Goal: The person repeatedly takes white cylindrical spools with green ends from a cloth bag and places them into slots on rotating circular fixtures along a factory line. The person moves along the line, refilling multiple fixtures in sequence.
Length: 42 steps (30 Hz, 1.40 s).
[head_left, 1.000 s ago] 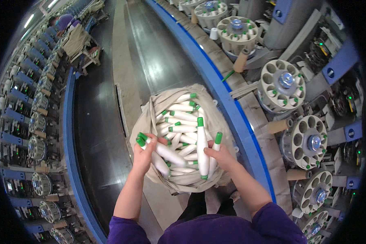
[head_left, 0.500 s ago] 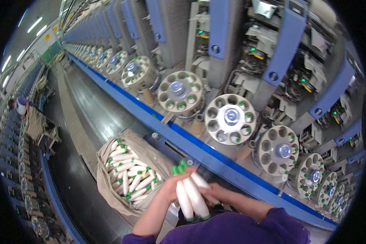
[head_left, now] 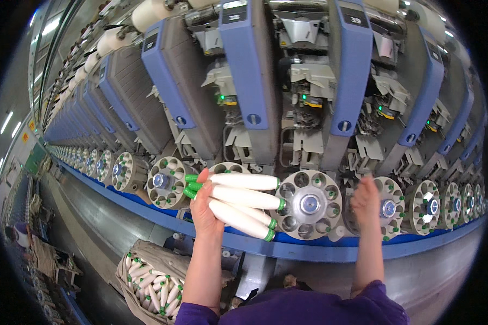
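Note:
My left hand (head_left: 205, 208) is closed round the green ends of several white yarn bobbins (head_left: 249, 196), which fan out to the right, partly over a round bobbin magazine. Its hub and holes lie behind the bobbins. To the right of their tips is another round magazine (head_left: 309, 205) with a blue hub and a ring of holes, a few showing green-tipped bobbins. My right hand (head_left: 366, 199) is raised in front of the magazine (head_left: 388, 208) farther right. Its fingers are curled in; whatever they pinch is too small or hidden to make out.
A beige cloth sack (head_left: 141, 250) full of white bobbins stands at the lower left. A blue rail (head_left: 293, 250) runs along the machine's front. Tall blue-and-grey winding units (head_left: 249, 70) rise behind the magazines. Far left, a person (head_left: 23, 237) stands by a cart.
My view has turned to the right, toward the machine. The left hand has lifted the bobbins from near my body up to the magazines. My right hand has left them and reached out to the right.

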Available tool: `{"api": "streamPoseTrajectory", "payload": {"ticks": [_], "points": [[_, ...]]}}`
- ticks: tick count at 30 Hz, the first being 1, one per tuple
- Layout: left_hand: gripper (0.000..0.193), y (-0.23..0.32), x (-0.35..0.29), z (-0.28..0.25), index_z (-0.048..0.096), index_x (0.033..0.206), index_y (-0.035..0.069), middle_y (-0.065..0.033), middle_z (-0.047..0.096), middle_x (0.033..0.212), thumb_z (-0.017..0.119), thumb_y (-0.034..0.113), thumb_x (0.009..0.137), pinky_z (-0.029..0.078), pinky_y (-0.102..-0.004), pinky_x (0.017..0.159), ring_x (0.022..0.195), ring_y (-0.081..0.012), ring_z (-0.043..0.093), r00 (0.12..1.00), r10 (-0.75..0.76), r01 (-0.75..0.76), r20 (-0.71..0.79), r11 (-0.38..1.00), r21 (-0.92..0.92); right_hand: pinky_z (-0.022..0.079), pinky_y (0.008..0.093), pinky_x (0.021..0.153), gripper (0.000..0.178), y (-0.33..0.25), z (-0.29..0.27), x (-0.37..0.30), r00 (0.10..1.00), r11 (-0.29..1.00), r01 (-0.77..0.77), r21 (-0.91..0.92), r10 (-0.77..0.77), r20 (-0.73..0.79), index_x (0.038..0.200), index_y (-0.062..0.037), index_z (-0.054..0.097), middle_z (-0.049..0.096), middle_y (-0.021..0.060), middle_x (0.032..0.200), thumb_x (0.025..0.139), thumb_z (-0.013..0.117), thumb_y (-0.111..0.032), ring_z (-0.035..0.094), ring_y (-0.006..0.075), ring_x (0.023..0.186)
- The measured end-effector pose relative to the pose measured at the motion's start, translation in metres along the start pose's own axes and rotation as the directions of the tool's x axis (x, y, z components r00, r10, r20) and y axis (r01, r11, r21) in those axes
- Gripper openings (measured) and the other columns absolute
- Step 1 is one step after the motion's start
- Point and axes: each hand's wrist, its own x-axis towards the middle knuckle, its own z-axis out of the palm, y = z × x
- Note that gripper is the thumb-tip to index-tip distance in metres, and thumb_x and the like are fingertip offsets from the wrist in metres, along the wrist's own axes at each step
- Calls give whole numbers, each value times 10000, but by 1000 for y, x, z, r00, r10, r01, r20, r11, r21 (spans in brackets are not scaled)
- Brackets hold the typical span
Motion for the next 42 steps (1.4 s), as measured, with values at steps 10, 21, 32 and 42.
{"api": "streamPoseTrajectory", "payload": {"ticks": [10, 21, 32, 42], "points": [[503, -1, -13, -8, 425, 1264, 36, -112, 533, 1135, 598, 182, 815, 415, -386, 946, 1064, -239, 511, 979, 166, -153, -114, 982, 115, 311, 176, 433, 126, 87, 51, -3, 703, 558, -686, 468, 341, 624, 870, -109, 584, 536, -53, 660, 890, 538, -224, 370, 28, 460], [566, -14, -35, -23, 398, 1298, 36, -118, 464, 1238, 589, 213, 795, 373, -418, 987, 1130, -257, 463, 945, 317, -288, -84, 923, 255, 309, 189, 473, 160, 150, 95, -54, 895, 961, -235, -148, 273, 353, 913, -91, 571, 516, -43, 704, 917, 526, -245, 381, 33, 520], [517, -10, -42, -32, 473, 1251, 11, -133, 472, 1237, 611, 163, 777, 366, -407, 993, 1141, -256, 457, 907, 420, -392, -36, 872, 293, 339, 199, 486, 189, 118, 77, -53, 710, 855, -300, -424, 497, 500, 995, -38, 633, 530, -39, 660, 856, 613, -165, 431, 31, 562], [552, -7, -42, -45, 384, 1316, 20, -151, 438, 1275, 548, 174, 812, 349, -410, 1003, 1158, -274, 443, 874, 445, -382, -198, 878, 287, 439, 317, 598, 162, 161, -21, 4, 921, 863, 88, -497, 119, 370, 874, -61, 527, 513, 34, 756, 906, 488, -215, 508, 160, 688]]}}
